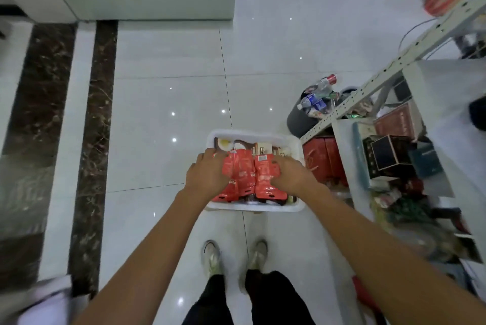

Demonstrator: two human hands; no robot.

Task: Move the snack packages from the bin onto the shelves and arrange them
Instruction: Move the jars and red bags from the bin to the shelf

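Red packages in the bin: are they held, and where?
Yes: the left hand grips the red packages at their left edge, the right hand at their right edge.

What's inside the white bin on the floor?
On top, red snack packages, gripped by the left hand and right hand; brown and beige packs at the far end. Anything beneath them is covered.

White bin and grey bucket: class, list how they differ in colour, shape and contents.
The bin is white, the bucket dark grey. The bin is rectangular, the bucket round. The bin holds red snack packs, the bucket plastic bottles. Both stand on the floor beside the shelves.
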